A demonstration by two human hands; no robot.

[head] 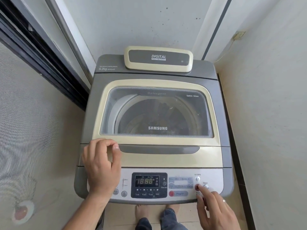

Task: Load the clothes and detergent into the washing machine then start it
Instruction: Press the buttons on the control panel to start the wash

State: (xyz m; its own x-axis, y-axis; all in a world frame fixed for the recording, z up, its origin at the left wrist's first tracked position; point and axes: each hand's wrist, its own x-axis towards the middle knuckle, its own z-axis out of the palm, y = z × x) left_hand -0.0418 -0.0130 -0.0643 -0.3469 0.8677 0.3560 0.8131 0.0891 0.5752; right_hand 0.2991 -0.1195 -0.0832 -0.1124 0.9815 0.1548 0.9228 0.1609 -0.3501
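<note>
Pressing with the index fingertip, the right hand (216, 211) touches the red start/pause button (197, 187) on the control panel (179, 185); the other fingers are curled in loosely and grasp nothing. A ring shows on one of them. Just right of the fingertip sits the power button (206, 186), just above it a small round button (197, 178), and to the left the red program button (171, 194). Further left, the display (147, 181) is lit and reads 1888.

The left hand (101, 165) lies well to the left, palm down over the panel's left end and the front strip of the lid, fingers loosely bent, holding nothing.

Beyond both hands, the glass lid (156, 112) of the washing machine (222, 113) is closed. Dark clothes (167, 117) show dimly through it in the drum. Detergent cannot be made out through the glass.

Judgement: loading looks finished; the start press is the step in hand. To do it well, push straight down on the red button only, keeping clear of the adjacent power button, then check that the display changes from 1888 to a cycle time.
</note>
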